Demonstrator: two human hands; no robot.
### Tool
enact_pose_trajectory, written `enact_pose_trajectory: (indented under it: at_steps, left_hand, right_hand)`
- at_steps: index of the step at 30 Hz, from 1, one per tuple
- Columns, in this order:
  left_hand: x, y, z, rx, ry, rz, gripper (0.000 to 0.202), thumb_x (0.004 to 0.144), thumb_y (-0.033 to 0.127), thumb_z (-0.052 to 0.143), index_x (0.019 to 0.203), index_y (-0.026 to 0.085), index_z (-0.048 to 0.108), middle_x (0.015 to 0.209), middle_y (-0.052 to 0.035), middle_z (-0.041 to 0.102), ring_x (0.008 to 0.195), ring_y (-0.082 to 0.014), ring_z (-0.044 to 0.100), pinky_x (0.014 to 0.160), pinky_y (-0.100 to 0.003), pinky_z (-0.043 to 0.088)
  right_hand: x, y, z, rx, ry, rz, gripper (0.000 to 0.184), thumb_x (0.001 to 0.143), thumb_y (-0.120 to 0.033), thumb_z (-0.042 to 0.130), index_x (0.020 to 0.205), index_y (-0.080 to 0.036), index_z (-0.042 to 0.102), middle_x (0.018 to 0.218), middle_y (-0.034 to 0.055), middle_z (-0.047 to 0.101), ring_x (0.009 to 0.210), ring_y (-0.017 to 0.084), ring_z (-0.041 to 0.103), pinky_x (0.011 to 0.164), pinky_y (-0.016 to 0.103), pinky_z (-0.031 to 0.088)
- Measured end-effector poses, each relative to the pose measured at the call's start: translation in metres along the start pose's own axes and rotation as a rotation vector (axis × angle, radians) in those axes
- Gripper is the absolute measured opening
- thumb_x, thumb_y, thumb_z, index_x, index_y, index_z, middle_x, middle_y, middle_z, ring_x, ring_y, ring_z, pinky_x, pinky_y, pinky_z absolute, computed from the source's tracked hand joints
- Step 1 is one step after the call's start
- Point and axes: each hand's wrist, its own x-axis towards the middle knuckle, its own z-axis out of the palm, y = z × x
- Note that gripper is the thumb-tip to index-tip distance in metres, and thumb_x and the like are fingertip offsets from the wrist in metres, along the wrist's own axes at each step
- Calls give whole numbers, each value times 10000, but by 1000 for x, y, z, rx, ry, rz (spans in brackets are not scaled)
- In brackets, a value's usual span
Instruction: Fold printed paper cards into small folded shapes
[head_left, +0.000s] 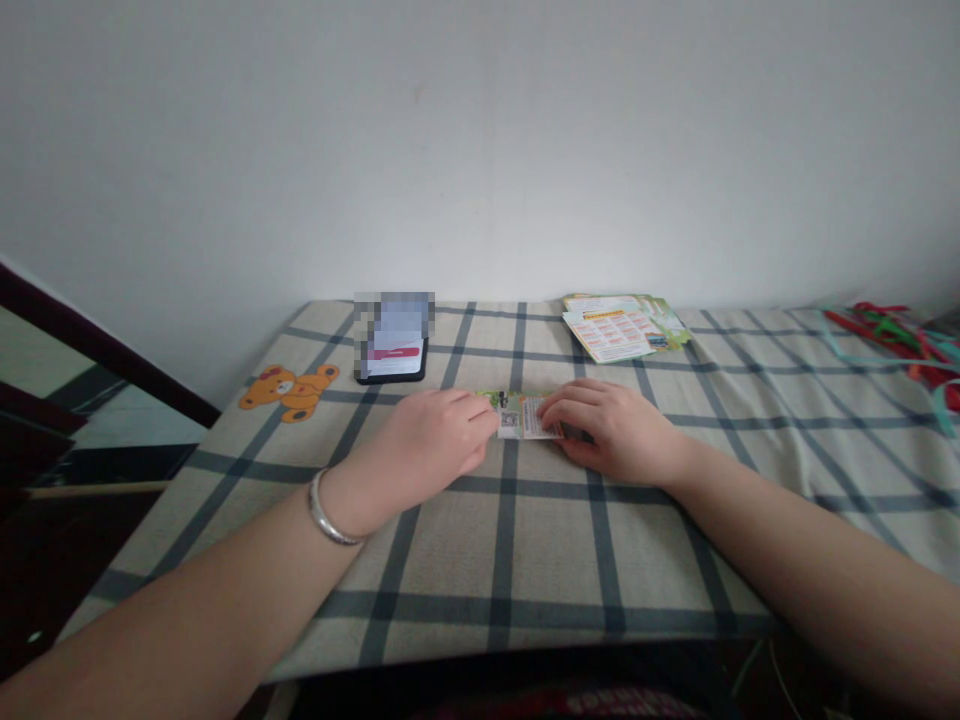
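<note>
Dark fabric [562,697] with blurred reddish and pale markings sits closest, at six o'clock below the table's edge. From there, looking over the scene in the head view, I see two bare arms reaching in, the left from eight o'clock, the right from four, meeting at a small printed card [511,420] on the checked tablecloth [450,560].

The left hand [444,437] covers the card's nine o'clock end, its fingers curled close together; the right hand [609,432] arches over the three o'clock end, fingers bent with their tips on the card. Whether either one pinches it or merely presses, I cannot tell. A QR code shows between them. One silvery bangle [324,510] circles the left wrist.

Taking the card as the dial's centre, a phone [396,352] with a lit screen, partly pixelated, lies at ten o'clock, and an orange cartoon bear [292,393] at nine. Between one and two rests an untidy pile of printed cards [611,333]. Just short of three, far off, is a colourful tangle [892,332].
</note>
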Motion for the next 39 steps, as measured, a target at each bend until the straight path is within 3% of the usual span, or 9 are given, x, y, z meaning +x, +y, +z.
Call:
enact_pose_trajectory:
  at_steps: [6,9,13,18,22,27,33,39]
  left_hand:
    - [0,-5,3,-46,-5,-31,74,851,164,520,806,180,577,814,-20,614,752,-176,575,649,-304,449]
    - [1,-7,5,-70,-3,-40,80,855,167,525,808,178,589,828,-21,620,789,-180,580,690,-314,462]
    - [1,-7,7,-123,27,-40,85,870,175,542,850,175,625,883,-26,637,881,-191,588,788,-339,476]
    - [-3,-6,6,-151,53,-26,123,908,196,531,903,189,654,1000,-32,629,924,-191,584,798,-347,488]
    - [-3,-5,5,-204,6,88,150,903,200,546,1013,208,647,1020,-26,632,934,-198,579,816,-365,502]
    - [-3,-4,6,-263,10,202,258,920,133,490,1142,181,614,1147,-46,627,1074,-206,537,954,-379,476]
    - [-3,1,3,-220,-25,145,288,909,215,544,1191,217,604,1213,-65,583,1171,-262,481,994,-468,443]
    - [-1,5,4,-274,-32,109,313,906,250,553,1216,227,586,1223,-49,580,1168,-251,470,1003,-466,425]
  right_hand:
    - [-5,21,4,144,134,-21,84,865,-153,580,915,-203,626,1116,64,651,1009,183,601,882,343,489]
    - [-6,26,3,185,141,-44,80,875,-160,579,896,-213,635,1107,62,656,1007,180,607,874,346,499]
    - [-5,22,2,189,120,-77,80,872,-176,587,910,-217,644,1103,60,668,1014,184,611,879,361,507]
    - [-5,12,0,168,114,-123,105,856,-162,594,930,-218,642,1084,42,685,1053,182,604,909,358,506]
    - [-4,9,-3,105,96,-100,143,838,-139,588,962,-198,629,1066,54,685,1034,188,608,894,351,511]
    - [-5,6,-5,90,91,-75,105,845,-158,573,932,-188,625,1021,71,678,981,198,619,845,349,512]
    - [-6,3,-6,181,97,-64,125,806,-118,571,894,-200,605,924,42,675,910,178,620,806,318,495]
    - [-8,1,-7,214,34,37,142,789,-99,563,876,-209,580,875,10,672,778,140,611,723,281,473]
